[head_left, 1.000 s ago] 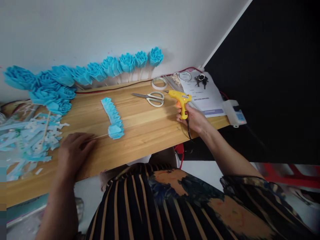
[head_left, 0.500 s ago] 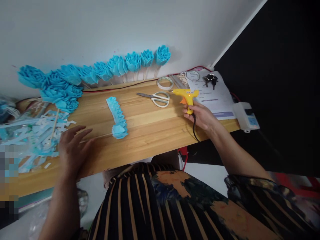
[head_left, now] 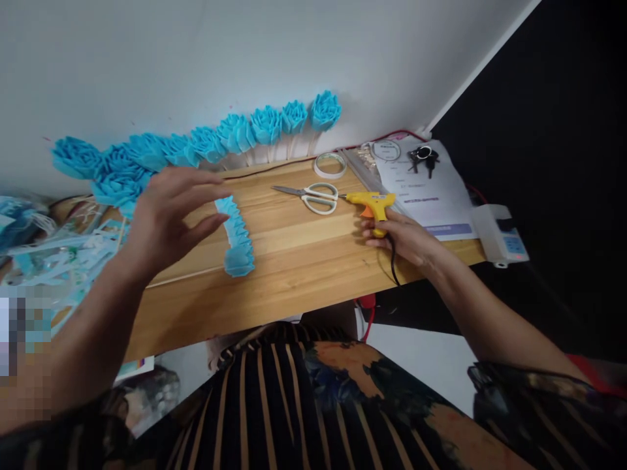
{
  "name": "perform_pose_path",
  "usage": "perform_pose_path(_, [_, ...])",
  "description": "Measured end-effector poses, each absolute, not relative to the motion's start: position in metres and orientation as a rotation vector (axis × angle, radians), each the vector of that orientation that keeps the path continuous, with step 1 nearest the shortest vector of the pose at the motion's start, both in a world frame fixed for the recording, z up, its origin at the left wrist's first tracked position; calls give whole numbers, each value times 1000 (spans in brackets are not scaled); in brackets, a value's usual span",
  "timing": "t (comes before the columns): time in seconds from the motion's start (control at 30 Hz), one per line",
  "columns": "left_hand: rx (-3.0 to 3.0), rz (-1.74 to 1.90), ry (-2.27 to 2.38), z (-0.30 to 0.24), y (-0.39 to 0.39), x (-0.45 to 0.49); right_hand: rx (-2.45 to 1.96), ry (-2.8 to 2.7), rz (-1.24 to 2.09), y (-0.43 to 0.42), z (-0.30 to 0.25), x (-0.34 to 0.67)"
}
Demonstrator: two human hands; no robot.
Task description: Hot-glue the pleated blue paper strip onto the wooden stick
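Observation:
My right hand (head_left: 399, 235) grips the handle of a yellow glue gun (head_left: 373, 203) that rests low on the wooden table (head_left: 304, 261), its nozzle pointing left toward white-handled scissors (head_left: 313, 194). My left hand (head_left: 166, 219) hovers open above the table, fingers spread and holding nothing, just left of a folded blue paper strip (head_left: 236, 230). That strip ends in a rolled bud on a thin wooden stick (head_left: 186, 275) lying on the table.
A row of finished blue paper flowers (head_left: 235, 134) leans against the white wall. Blue paper scraps (head_left: 53, 261) pile at the left. A tape roll (head_left: 330, 164), papers (head_left: 426, 192) with keys (head_left: 422, 156) and a white device (head_left: 499, 232) sit at the right end.
My left hand has lifted off the stick and risen toward the upper part of the blue strip. My right hand has lowered the glue gun onto the table.

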State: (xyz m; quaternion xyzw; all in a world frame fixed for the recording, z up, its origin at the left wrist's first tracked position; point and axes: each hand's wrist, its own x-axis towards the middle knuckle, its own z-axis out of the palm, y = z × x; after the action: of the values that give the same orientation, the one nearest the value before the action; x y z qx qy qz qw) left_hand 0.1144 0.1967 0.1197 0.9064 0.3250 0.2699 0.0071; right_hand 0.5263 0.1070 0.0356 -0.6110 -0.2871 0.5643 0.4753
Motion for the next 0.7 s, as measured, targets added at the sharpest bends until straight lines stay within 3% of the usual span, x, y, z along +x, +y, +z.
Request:
perform_pose_path(0.17, [2912,527,589,115,257,217,-1951,-1158,1124,118,35,536])
perform_pose_path(0.37, [2923,392,715,65,313,325,-2534,-1872,255,113,56,543])
perform_pose_path(0.47, [2919,293,858,45,331,354,-2534,-1975,78,108,67,535])
perform_pose_path(0.7, [2801,264,898,31,356,373,-2051,-2320,128,137,70,488])
